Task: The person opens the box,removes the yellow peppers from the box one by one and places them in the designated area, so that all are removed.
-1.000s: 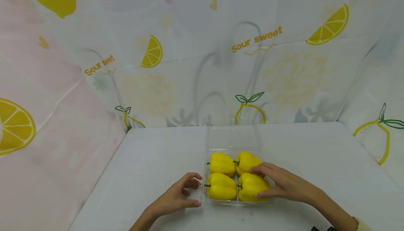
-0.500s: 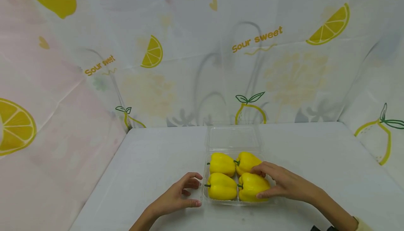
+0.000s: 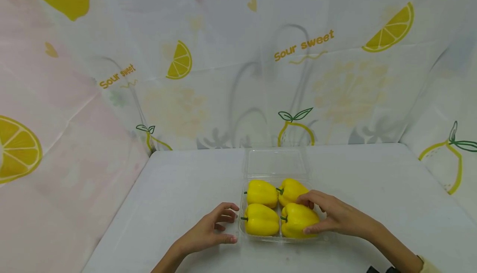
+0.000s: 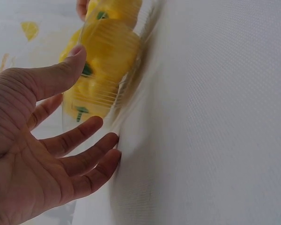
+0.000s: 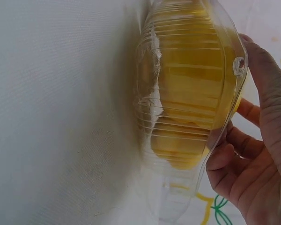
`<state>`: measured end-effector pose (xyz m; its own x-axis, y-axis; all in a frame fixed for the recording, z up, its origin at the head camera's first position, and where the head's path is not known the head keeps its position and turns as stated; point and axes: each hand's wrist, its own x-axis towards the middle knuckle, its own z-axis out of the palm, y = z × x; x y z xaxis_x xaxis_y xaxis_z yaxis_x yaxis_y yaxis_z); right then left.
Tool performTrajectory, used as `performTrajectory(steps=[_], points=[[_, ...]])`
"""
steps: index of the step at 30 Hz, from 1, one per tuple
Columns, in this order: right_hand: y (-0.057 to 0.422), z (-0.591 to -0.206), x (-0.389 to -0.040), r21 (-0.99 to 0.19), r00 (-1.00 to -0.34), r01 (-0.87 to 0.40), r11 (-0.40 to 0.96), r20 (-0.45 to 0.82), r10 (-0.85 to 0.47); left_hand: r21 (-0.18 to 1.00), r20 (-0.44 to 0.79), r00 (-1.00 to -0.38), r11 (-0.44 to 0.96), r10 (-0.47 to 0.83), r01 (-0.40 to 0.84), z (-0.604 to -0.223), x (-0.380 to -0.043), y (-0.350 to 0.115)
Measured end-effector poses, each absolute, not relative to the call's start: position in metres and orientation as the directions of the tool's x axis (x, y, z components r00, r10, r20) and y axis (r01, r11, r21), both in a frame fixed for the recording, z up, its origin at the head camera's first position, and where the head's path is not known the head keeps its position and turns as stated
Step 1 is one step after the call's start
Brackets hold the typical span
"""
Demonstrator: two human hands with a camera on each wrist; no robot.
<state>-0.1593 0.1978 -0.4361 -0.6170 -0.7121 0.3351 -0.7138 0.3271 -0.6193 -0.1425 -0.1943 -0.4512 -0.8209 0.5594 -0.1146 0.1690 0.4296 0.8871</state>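
Note:
Several yellow bell peppers with green stems lie on their sides in a clear plastic clamshell box (image 3: 243, 227), its lid (image 3: 275, 162) folded back behind it. My right hand (image 3: 331, 215) holds the front right bell pepper (image 3: 296, 222), thumb on its near side and fingers over its far side. The right wrist view shows this hand at the box's side wall (image 5: 192, 84), some fingertips hidden behind it. My left hand (image 3: 206, 229) is beside the box's left edge, fingers loosely bent and holding nothing. In the left wrist view, its fingers (image 4: 91, 154) spread close to the box; contact is unclear.
A white cloth covers the table (image 3: 186, 182). Behind and at both sides hang white curtains (image 3: 223, 99) printed with lemons and lettering. A dark object (image 3: 380, 269) shows at the bottom edge, near the right sleeve (image 3: 426, 265).

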Motion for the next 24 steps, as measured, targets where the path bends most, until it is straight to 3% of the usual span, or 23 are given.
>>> performTrajectory(steps=[8,16,24], points=[[0.1999,-0.4377,-0.1600,-0.650,-0.636,-0.687,0.325,0.323,-0.701,0.884,-0.117,-0.820,0.434,0.560,0.171,-0.4522,-0.1422,-0.1936],[0.1939,-0.4305,-0.1613,-0.762,-0.643,-0.608,0.222,0.308,-0.702,0.877,-0.111,-0.830,0.447,0.547,0.177,-0.4520,-0.1422,-0.1929],[0.1926,-0.4306,-0.1625,-0.764,-0.660,-0.591,0.258,0.275,-0.699,0.886,-0.085,-0.830,0.422,0.551,0.190,-0.4531,-0.1416,-0.1934]])
